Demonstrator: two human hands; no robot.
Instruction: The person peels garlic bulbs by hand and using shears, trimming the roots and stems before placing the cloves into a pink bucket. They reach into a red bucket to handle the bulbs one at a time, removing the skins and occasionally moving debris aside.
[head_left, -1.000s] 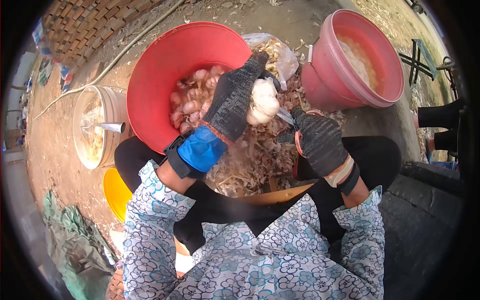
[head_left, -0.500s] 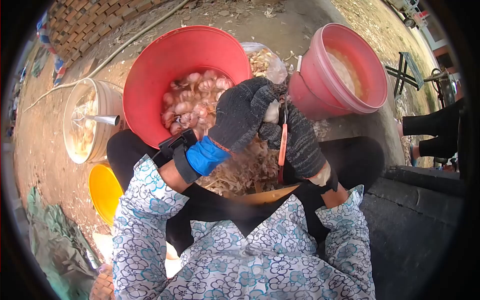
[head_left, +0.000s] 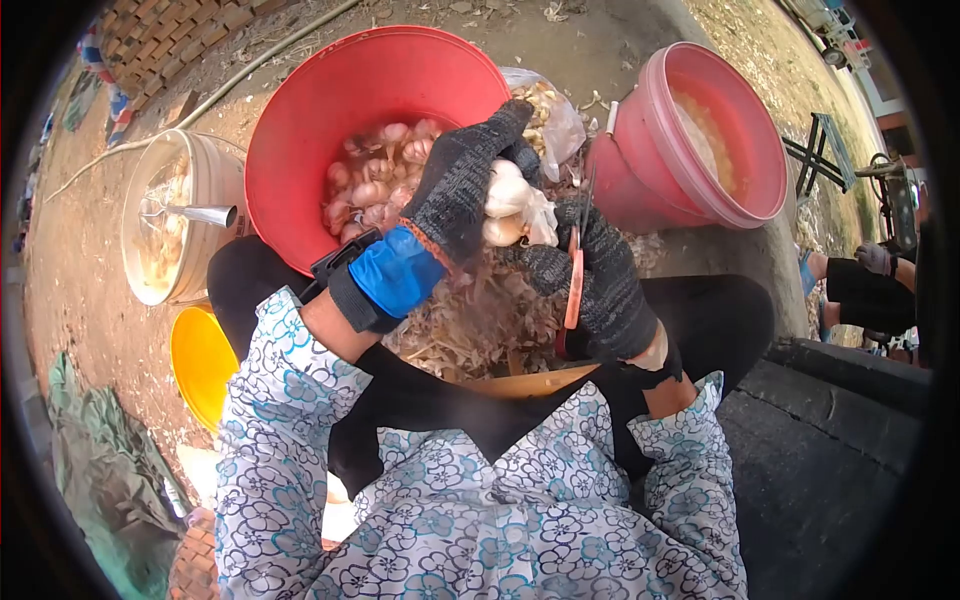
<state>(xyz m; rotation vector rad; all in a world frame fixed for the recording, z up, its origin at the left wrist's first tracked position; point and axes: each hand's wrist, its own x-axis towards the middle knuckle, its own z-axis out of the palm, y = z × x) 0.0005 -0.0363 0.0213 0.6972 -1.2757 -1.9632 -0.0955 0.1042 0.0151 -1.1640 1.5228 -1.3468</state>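
A partly peeled garlic bulb (head_left: 506, 205), white with loose skin on its right side, is gripped in my left hand (head_left: 462, 185), which wears a dark grey knit glove and a blue cuff. Close beside it, my right hand (head_left: 603, 290), also gloved, is closed around orange-handled scissors (head_left: 575, 280). Their thin metal blades point up, just right of the bulb. Below both hands lies a heap of garlic skins (head_left: 470, 325). Pinkish garlic bulbs (head_left: 375, 190) sit in water inside the large red tub (head_left: 300, 125) behind my left hand.
At the right stands a pink bucket (head_left: 640, 165) with pale contents. A clear bag of cloves (head_left: 560, 125) sits between tub and bucket. To the left are a white bucket (head_left: 215, 255) holding a metal-handled tool and a yellow container (head_left: 195, 365). Another person's gloved hand (head_left: 876, 258) shows at far right.
My hands have moved apart slightly and my left hand has turned, so the garlic bulb now shows more fully. The scissors stay in my right hand. Another person's hand has come into view at right.
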